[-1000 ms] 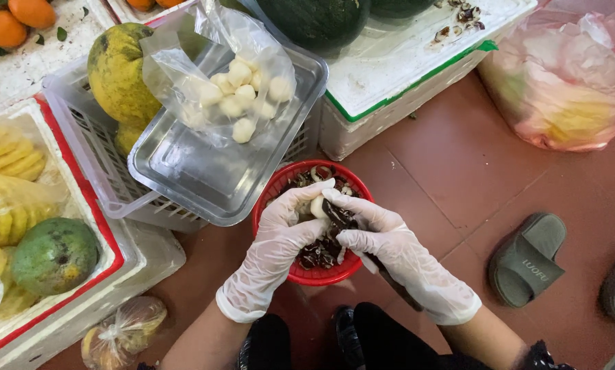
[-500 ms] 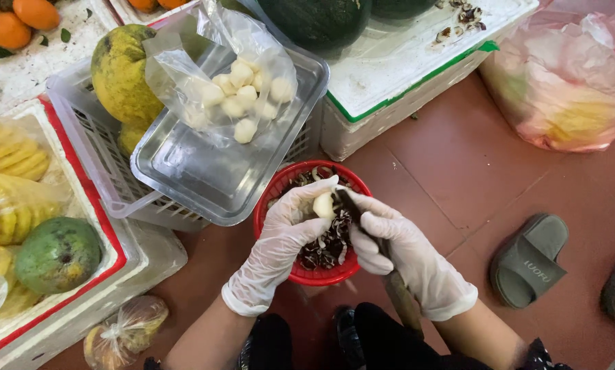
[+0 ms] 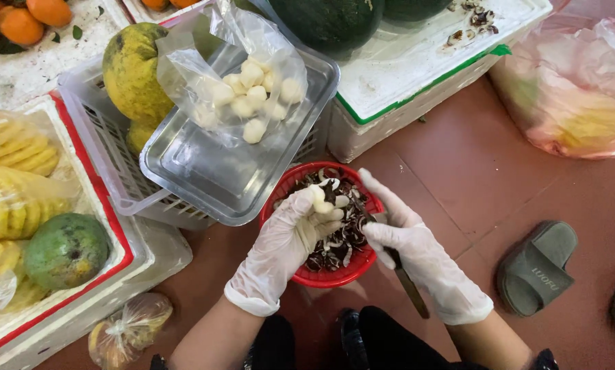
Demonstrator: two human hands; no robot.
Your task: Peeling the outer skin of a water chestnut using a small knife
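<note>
Red-tiled floor, fruit crates around a red basket (image 3: 300, 273) of dark peelings.
Left hand (image 3: 290, 236) pinches one white peeled piece (image 3: 321, 200); right hand (image 3: 407, 250) grips a knife (image 3: 410, 291); bag of peeled pieces (image 3: 249, 92) part-filled.

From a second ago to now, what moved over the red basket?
The left hand stays over the red basket, turning a white peeled piece in its fingertips. The right hand, gripping the knife, drew slightly right. Basket, clear tray and bag unchanged.

Red basket (image 3: 307, 275) filled with dark brown and white peelings (image 3: 340, 241); white gloves worn on left hand (image 3: 287, 241) and right hand (image 3: 410, 250); pale white peeled piece (image 3: 319, 200); clear tray (image 3: 211, 175); grey-green slipper (image 3: 537, 267); terracotta floor (image 3: 458, 164)
</note>
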